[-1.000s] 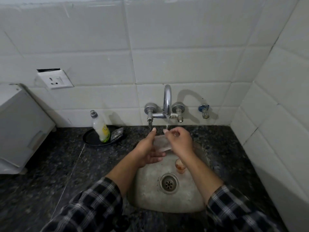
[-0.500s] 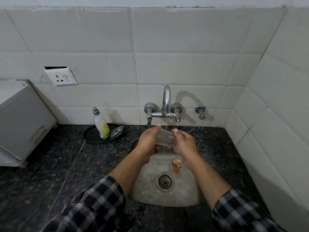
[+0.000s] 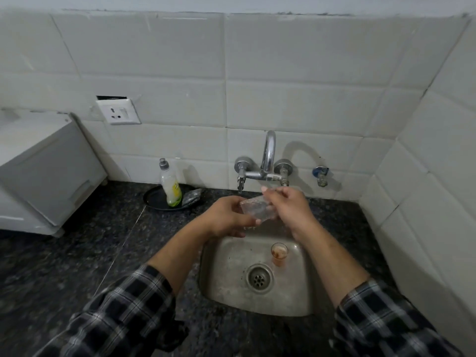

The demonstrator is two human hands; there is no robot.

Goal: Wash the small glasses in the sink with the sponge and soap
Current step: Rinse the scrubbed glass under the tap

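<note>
Grip: left hand (image 3: 226,217) wraps the glass (image 3: 256,210) from its left end, thumb on top and fingers curled beneath; right hand (image 3: 286,207) pinches the right end, fingertips at its upper edge. Neither hand appears to hold a sponge.
Glass place: in the air over the back edge of the sink (image 3: 257,306), just below the tap (image 3: 268,155).
Glass axis: nearly on its side, long axis running left to right between the hands, right end a little lower.
Mouth: probably toward the right hand, but blur and wet glare hide it.
Second glass (image 3: 279,253): upright on the sink floor, right of the drain (image 3: 259,278), brown residue inside, just below the right wrist.
Soap (image 3: 170,186): stands on a black plate (image 3: 154,199) left of the tap; a grey pad (image 3: 192,197), likely the sponge, lies beside it, well apart from the hands.
Risk, slip: the glass is wet and held only at its ends; a loosened pinch while turning would drop it onto the steel or the second glass and could chip either.
Risk, tap: lifting the glass could knock its rim on the spout.
Risk, task: rinsing bare-handed may leave a film.
</note>
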